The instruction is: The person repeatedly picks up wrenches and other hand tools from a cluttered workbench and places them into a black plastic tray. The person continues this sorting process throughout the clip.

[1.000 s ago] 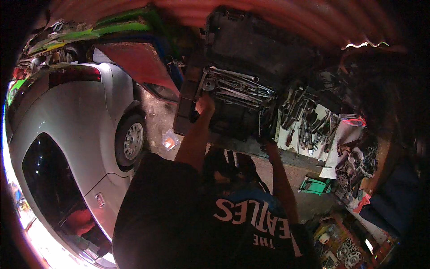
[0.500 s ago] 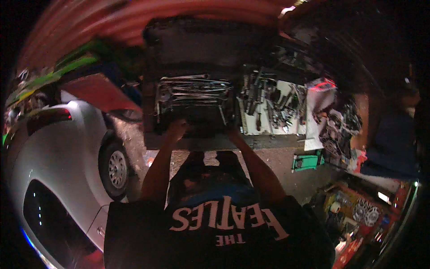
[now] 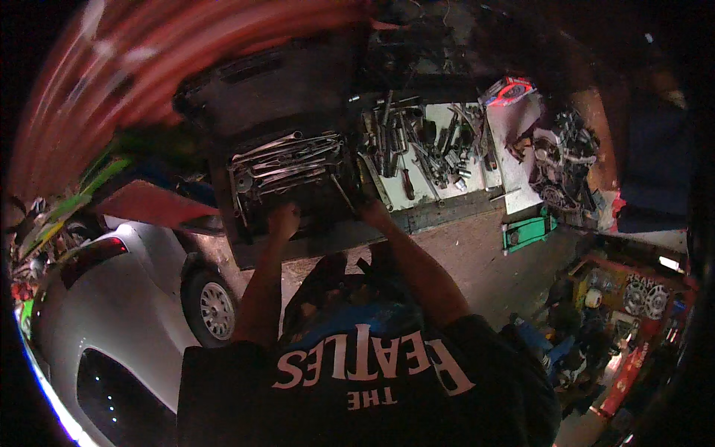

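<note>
A black tool case (image 3: 237, 232) lies on the bench in front of me. Its dark lid (image 3: 272, 89) stands raised behind it. Silvery wrenches (image 3: 287, 160) of several lengths fill the case, most of them lying crosswise. At its near side is my left hand (image 3: 284, 221), its fingers curled; whatever they may hold is hidden. My right hand (image 3: 375, 214) rests by the near right corner, close to a wrench (image 3: 343, 193) lying at a slant. Deep shadow covers its fingers.
Loose sockets and hand tools (image 3: 439, 149) lie on a white board to the right, with a red-handled screwdriver (image 3: 407, 184). Beyond are an engine part (image 3: 562, 164) and a green floor jack (image 3: 525, 232). A silver car (image 3: 141, 298) stands at left.
My view has turned, so the case and bench now appear tilted and the case farther left. Both hands remain at the near side of the case.
</note>
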The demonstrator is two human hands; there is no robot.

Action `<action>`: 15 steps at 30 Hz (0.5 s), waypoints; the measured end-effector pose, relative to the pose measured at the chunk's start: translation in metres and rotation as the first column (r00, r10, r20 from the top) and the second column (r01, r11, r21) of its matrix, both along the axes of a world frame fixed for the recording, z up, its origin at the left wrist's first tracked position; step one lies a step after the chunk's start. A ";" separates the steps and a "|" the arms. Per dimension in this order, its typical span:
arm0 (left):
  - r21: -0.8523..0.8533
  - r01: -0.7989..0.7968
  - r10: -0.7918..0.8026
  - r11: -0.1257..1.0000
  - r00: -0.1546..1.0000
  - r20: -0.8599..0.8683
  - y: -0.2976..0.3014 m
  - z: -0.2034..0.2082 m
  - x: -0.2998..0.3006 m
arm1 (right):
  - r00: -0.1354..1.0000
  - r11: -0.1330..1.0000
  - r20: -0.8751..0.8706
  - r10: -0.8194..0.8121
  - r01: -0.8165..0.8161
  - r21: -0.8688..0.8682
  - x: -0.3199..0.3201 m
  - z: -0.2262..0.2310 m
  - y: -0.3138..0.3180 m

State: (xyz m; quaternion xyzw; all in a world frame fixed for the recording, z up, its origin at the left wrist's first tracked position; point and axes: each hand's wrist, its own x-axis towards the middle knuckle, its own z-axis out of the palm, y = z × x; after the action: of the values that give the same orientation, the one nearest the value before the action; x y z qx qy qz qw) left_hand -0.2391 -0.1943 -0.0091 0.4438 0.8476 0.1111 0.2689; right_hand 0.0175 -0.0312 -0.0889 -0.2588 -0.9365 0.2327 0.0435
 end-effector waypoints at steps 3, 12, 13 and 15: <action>0.078 -0.092 0.090 0.993 0.996 0.029 0.003 0.016 0.007 | 0.940 0.827 0.048 -0.338 0.321 -0.461 -0.022 0.030 -0.012; -0.109 0.108 -0.098 0.988 0.990 0.098 0.117 0.005 0.083 | 0.885 0.649 0.013 -0.465 0.351 -0.675 0.039 0.019 0.039; -0.165 0.136 -0.121 0.977 0.988 0.101 0.132 0.001 0.090 | 0.899 0.695 -0.049 -0.436 0.301 -0.653 0.052 0.018 0.046; -0.266 0.184 -0.189 0.946 0.982 0.006 0.146 -0.019 0.092 | 0.911 0.745 -0.137 -0.388 0.222 -0.629 0.072 0.020 0.064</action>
State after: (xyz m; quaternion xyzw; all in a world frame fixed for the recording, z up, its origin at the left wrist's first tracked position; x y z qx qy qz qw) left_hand -0.1468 -0.0482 -0.0276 0.4829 0.8116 -0.0338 0.3272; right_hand 0.0891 0.0332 -0.0688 -0.3772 -0.7440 0.5386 0.1190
